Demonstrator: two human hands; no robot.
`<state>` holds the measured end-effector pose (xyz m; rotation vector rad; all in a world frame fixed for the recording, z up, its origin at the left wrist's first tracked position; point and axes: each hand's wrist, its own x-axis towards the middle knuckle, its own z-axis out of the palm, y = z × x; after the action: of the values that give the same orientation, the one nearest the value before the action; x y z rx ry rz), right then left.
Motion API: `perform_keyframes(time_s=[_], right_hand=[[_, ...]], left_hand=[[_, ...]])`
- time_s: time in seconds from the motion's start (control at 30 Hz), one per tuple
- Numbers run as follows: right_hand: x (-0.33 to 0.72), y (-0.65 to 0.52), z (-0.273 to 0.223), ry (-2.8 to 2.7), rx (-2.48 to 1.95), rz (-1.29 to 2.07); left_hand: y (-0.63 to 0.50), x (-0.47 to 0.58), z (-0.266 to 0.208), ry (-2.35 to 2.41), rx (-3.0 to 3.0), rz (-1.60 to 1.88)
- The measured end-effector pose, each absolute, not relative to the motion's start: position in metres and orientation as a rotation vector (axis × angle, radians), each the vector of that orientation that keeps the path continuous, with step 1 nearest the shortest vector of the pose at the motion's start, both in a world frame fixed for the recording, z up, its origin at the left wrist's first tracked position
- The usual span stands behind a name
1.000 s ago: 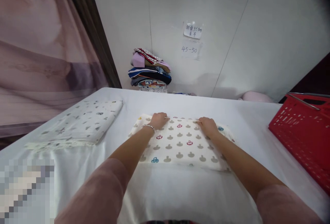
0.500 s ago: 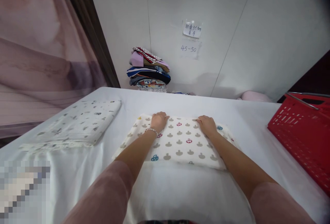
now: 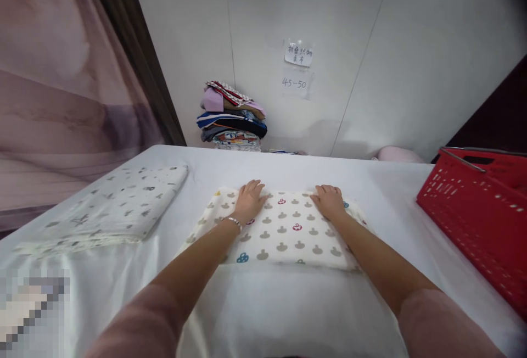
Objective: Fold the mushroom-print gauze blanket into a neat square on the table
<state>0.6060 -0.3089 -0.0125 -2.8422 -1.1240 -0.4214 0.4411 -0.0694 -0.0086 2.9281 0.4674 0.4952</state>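
A folded white cloth with a mushroom print (image 3: pixel 284 231) lies in front of me on the table. My left hand (image 3: pixel 248 201) rests on its far edge, left of the middle, with the fingers spread and flat. Farther right along the same edge lies my right hand (image 3: pixel 328 200), palm down, its fingers stretched out and the thumb apart. Both hands touch the cloth without gripping it. Most of the print is grey, with a few red and blue mushrooms.
Another folded, patterned cloth (image 3: pixel 111 210) lies on the left of the white table (image 3: pixel 284 168). At the right stands a red plastic basket (image 3: pixel 473 215). Behind the table is a stack of folded fabrics (image 3: pixel 233 119) by the wall, where paper notes (image 3: pixel 298 55) hang.
Both hands were curled over the cloth's far edge; now their fingers are loosened and lie flat on it. The view has shifted slightly. The cloth keeps its folded shape.
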Motion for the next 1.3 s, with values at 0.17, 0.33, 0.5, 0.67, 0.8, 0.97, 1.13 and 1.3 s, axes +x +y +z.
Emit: perform_keyframes(time_s=[0.17, 0.33, 0.5, 0.67, 0.8, 0.97, 1.13, 1.3], right_hand=[[0.594, -0.328, -0.022, -1.418, -2.728, -0.245], [0.596, -0.342, -0.018, -1.3, -2.812, 0.039], [0.612, -0.369, -0.014, -1.097, -2.879, 0.079], [0.629, -0.387, -0.012, -0.875, -2.792, 0.101], [0.633, -0.398, -0.003, -0.725, -2.754, -0.043], [0.626, -0.421, 0.007, -0.63, -2.725, -0.029], [0.627, -0.426, 0.008, -0.543, -2.726, 0.129], [0.636, -0.417, 0.012, -0.366, -2.661, 0.263]], left_hand=[[-0.072, 0.422, -0.022, 0.437, 2.977, 0.288], [-0.073, 0.425, -0.023, 0.477, 3.009, 0.227], [-0.072, 0.426, -0.023, 0.457, 3.034, 0.263], [-0.072, 0.426, -0.022, 0.454, 3.047, 0.246], [-0.073, 0.426, -0.021, 0.459, 3.052, 0.21], [-0.074, 0.427, -0.021, 0.461, 3.059, 0.26], [-0.075, 0.427, -0.018, 0.475, 3.06, 0.21], [-0.074, 0.427, -0.019, 0.472, 3.037, 0.227]])
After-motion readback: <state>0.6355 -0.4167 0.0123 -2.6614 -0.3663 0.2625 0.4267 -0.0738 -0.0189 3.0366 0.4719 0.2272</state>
